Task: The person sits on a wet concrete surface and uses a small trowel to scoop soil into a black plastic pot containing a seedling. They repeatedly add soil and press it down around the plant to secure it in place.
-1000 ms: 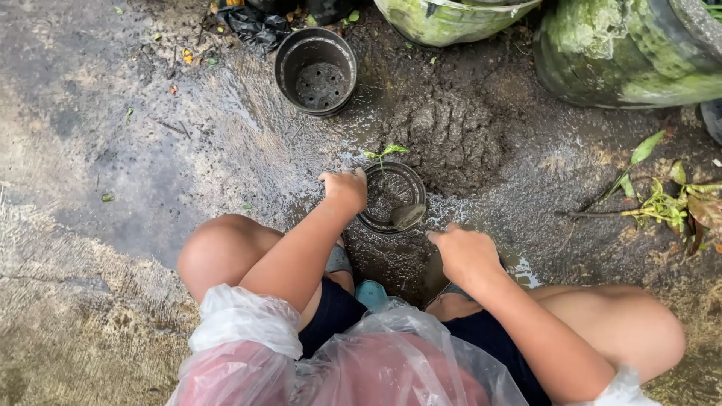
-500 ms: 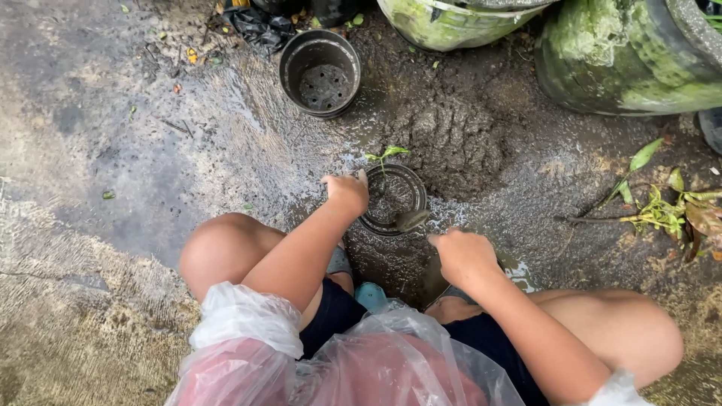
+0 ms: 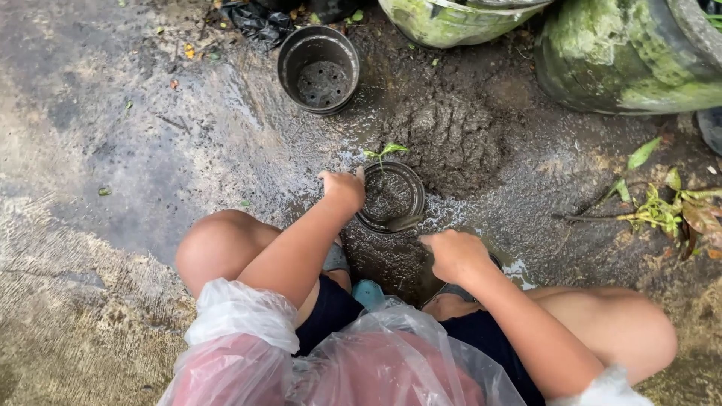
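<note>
A small black pot [image 3: 391, 197] filled with dark soil stands on the wet ground in front of my knees. A tiny green seedling [image 3: 385, 150] leans at its far rim. My left hand [image 3: 342, 188] grips the pot's left rim, fingers curled over the edge. My right hand [image 3: 451, 252] is closed in a fist just right of and below the pot, around the handle of a small trowel [image 3: 403, 222]. The trowel's blade lies against the pot's near rim.
An empty black pot [image 3: 318, 68] with drain holes stands further out, next to a mound of wet soil [image 3: 451, 139]. Large mossy green pots [image 3: 624, 56] line the top edge. Uprooted weeds and leaves [image 3: 662, 207] lie at the right. I wear a clear plastic raincoat [image 3: 338, 361].
Both hands stay at the pot with almost no movement; the view has only shifted slightly.
</note>
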